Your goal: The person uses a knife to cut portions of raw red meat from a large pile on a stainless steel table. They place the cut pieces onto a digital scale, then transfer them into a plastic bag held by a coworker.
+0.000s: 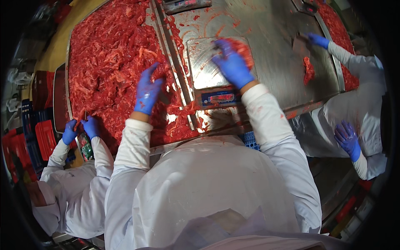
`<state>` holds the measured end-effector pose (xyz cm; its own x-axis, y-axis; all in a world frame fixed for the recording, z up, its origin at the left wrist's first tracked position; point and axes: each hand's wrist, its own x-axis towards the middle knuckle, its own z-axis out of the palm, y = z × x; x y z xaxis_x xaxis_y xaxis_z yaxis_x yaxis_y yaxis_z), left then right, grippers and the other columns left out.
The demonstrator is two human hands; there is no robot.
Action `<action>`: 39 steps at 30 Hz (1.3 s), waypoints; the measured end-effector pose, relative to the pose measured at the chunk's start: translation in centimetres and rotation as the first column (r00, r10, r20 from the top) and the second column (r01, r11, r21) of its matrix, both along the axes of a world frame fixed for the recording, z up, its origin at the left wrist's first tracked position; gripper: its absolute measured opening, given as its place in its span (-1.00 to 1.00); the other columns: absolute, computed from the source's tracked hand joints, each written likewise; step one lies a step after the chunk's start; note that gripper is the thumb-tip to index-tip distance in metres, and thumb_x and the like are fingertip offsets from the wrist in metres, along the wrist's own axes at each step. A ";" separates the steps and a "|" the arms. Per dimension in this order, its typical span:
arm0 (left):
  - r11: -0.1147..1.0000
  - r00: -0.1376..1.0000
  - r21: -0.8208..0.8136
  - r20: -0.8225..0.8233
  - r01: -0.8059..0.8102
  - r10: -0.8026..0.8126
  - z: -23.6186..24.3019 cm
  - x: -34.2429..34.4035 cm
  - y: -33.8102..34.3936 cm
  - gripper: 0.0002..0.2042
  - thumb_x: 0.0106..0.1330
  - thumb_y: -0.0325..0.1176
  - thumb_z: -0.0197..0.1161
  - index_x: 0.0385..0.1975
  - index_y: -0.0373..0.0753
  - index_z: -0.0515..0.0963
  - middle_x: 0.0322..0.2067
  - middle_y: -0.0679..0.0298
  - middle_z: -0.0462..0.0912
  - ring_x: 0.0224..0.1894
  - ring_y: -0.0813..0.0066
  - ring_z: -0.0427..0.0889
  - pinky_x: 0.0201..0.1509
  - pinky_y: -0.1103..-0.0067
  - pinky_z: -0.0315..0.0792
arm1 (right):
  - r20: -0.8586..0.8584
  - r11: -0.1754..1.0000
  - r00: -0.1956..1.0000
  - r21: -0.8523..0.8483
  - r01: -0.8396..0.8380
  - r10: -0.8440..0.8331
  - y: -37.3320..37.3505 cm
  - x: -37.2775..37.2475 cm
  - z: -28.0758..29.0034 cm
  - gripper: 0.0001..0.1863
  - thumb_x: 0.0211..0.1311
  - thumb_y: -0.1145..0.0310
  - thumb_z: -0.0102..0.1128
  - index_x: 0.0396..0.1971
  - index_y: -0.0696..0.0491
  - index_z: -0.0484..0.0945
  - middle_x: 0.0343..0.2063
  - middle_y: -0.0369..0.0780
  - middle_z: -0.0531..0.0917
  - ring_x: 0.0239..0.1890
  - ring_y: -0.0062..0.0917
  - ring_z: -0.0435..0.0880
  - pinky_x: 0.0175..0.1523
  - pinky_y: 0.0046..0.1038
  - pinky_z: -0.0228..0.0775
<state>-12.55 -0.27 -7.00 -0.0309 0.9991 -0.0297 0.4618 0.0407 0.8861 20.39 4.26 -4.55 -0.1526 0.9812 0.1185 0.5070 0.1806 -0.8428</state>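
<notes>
My left hand (148, 91), in a blue glove, hovers over the right edge of a large heap of raw red meat pieces (112, 58). Its fingers are apart and nothing shows in them. A digital scale with a steel plate (200, 68) stands on the metal table, right of a raised metal divider (174, 62). Over that plate is my right hand (234, 66), also gloved in blue, its fingers smeared by motion. A blurred portion of meat (242, 50) lies right beside it; whether the fingers grip it is unclear. The scale's display (221, 98) is lit red.
At left, another person's gloved hands (79, 129) work at the heap's edge. Across the right side, a co-worker's hand (318, 41) reaches to the table near a meat strip (308, 71); their other hand (348, 139) hangs lower. Red crates (45, 137) stand far left.
</notes>
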 end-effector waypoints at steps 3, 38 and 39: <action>0.979 0.915 0.020 -0.353 -0.201 0.195 -0.2 -8.3 0.0 -0.40 0.28 -0.29 0.34 0.36 -0.23 0.47 0.24 -0.12 0.55 0.34 -0.01 0.50 0.44 0.28 0.36 | 0.014 0.914 0.914 -0.032 0.405 -0.404 3.6 10.4 -2.9 -0.39 0.33 0.24 0.36 0.29 0.17 0.40 0.10 0.08 0.67 0.17 -0.12 0.68 0.24 -0.19 0.48; 0.922 0.815 -0.042 -0.453 0.385 -0.361 -2.3 3.3 -1.3 -0.74 0.19 -0.30 0.45 -0.21 -0.28 0.61 -0.30 -0.09 0.67 -0.16 -0.10 0.67 -0.05 0.23 0.56 | 0.467 0.992 0.884 -0.091 0.084 -0.032 -21.6 8.1 -4.7 -0.48 0.26 0.00 0.36 0.10 -0.01 0.57 -0.15 -0.11 0.72 -0.10 -0.17 0.73 -0.01 -0.16 0.57; 0.893 0.800 -0.066 -0.420 0.445 -0.429 0.8 4.7 -0.1 -0.72 0.20 -0.26 0.48 -0.24 -0.28 0.60 -0.37 -0.04 0.64 -0.25 -0.01 0.66 -0.11 0.27 0.55 | 0.459 0.994 0.887 -0.066 0.089 -0.049 -21.8 8.4 -4.9 -0.48 0.25 0.00 0.36 0.09 -0.01 0.58 -0.16 -0.11 0.72 -0.11 -0.16 0.73 -0.01 -0.16 0.57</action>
<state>-7.83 -0.37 -6.20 0.4078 0.9096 -0.0799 0.7446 -0.2807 0.6056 28.77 -17.54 -9.47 -0.1016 0.9944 -0.0302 0.8474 0.0706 -0.5263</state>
